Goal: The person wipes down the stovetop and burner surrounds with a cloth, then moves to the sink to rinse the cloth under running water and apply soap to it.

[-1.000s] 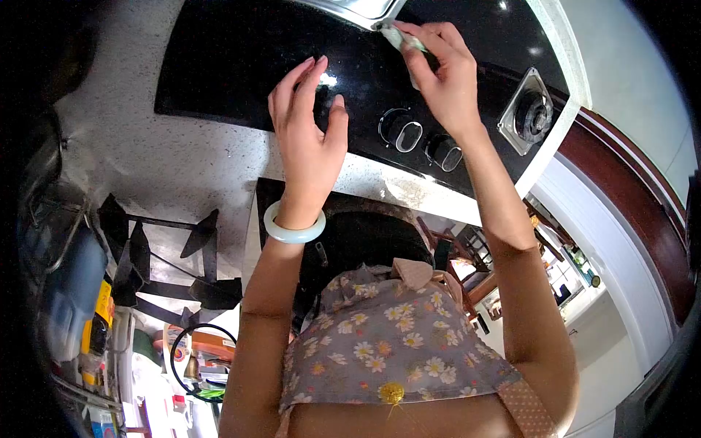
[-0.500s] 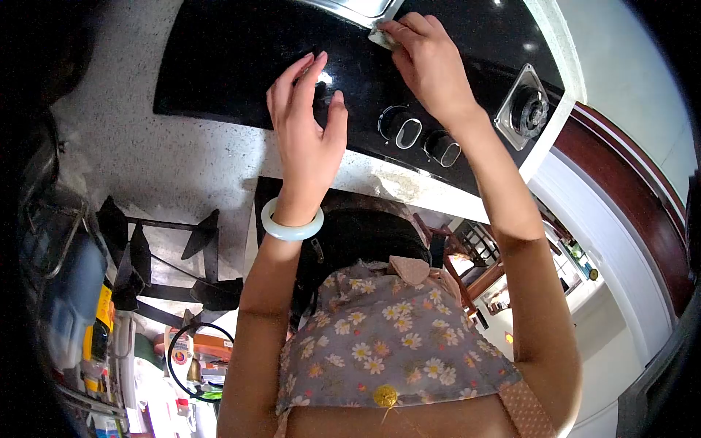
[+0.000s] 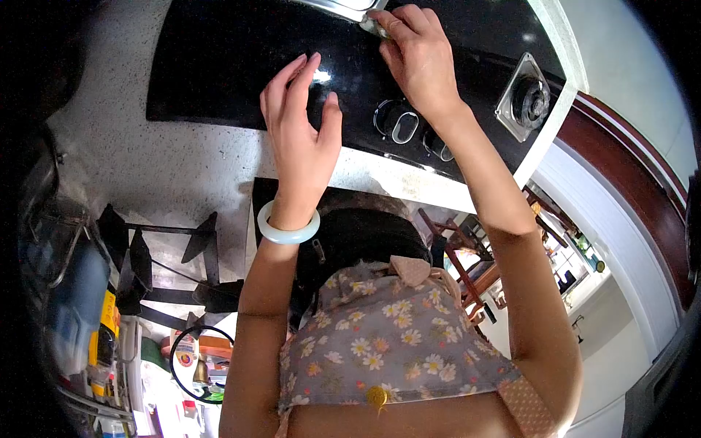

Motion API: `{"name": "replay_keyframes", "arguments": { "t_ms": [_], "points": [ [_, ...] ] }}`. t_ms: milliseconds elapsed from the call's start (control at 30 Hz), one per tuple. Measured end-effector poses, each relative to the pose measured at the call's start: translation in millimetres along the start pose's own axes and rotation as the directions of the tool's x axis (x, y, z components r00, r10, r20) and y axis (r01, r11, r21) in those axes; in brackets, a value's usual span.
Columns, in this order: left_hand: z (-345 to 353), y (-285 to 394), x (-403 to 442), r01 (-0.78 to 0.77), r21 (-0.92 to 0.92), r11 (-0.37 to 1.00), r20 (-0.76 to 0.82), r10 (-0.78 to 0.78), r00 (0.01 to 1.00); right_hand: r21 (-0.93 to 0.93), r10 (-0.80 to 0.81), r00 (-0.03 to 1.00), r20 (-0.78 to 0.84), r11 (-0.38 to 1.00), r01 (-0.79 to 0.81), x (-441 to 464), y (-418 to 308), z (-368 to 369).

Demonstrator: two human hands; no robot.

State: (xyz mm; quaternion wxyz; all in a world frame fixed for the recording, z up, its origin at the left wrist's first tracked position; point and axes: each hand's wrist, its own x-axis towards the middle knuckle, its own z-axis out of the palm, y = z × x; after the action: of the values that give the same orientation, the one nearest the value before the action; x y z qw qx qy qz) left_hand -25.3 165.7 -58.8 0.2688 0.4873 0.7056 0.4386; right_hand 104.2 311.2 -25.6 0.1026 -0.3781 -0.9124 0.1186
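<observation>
My right hand (image 3: 420, 62) pinches a small pale cloth (image 3: 374, 26) against the black glass cooktop (image 3: 212, 73), beside the edge of a shiny metal burner tray (image 3: 350, 6) at the top of the view. Most of the cloth is hidden by my fingers. My left hand (image 3: 299, 124), with a pale bangle at the wrist, is held over the cooktop's front part, fingers apart and holding nothing. Two round control knobs (image 3: 403, 125) lie between my hands and the front edge; my right forearm partly covers one of them.
A second burner (image 3: 529, 101) on a square metal plate is at the right. Black pan supports (image 3: 175, 255) rest at the lower left, on the pale speckled counter (image 3: 175, 160). Bottles and packets (image 3: 106, 336) stand on a rack at far left.
My right hand has moved up and left along the burner tray's edge with the cloth, its fingers turning inward. My left hand has stayed nearly still, and the view has shifted slightly.
</observation>
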Motion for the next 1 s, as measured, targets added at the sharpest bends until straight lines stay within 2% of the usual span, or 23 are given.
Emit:
{"name": "replay_keyframes", "arguments": {
  "t_ms": [167,333,433,467,567,600,700,1000],
  "points": [
    [3,5,1,0.006,-0.023,1.0,0.002,-0.006,1.0,-0.153,-0.089,0.995,0.047,0.984,0.095,-15,2,10],
    [3,1,2,0.007,-0.014,1.0,-0.001,-0.007,1.0,-0.064,-0.1,0.992,0.071,0.992,0.104,-19,8,4],
    [2,1,3,0.011,-0.013,1.0,-0.005,-0.011,1.0,0.314,-0.044,0.983,0.176,0.949,-0.014,-17,29,-7],
    [0,3,4,0.012,-0.007,1.0,-0.002,-0.012,1.0,0.452,0.201,0.919,0.338,0.822,-0.346,-19,27,-13],
    [1,4,4,0.02,-0.014,1.0,0.002,-0.02,1.0,0.276,0.221,0.974,-0.041,0.94,-0.202,-14,14,-2],
    [2,3,3,0.026,-0.018,0.999,0.006,-0.026,1.0,0.158,0.034,0.991,-0.126,0.987,-0.014,-11,19,7],
    [4,-2,1,0.017,-0.027,0.999,0.009,-0.017,1.0,0.0,0.0,0.999,-0.032,1.0,0.0,-10,4,13],
    [8,6,7,-0.004,-0.038,0.999,0.033,0.005,0.999,-0.026,-0.034,0.998,0.055,0.999,0.036,-8,9,5]
  ]
}}
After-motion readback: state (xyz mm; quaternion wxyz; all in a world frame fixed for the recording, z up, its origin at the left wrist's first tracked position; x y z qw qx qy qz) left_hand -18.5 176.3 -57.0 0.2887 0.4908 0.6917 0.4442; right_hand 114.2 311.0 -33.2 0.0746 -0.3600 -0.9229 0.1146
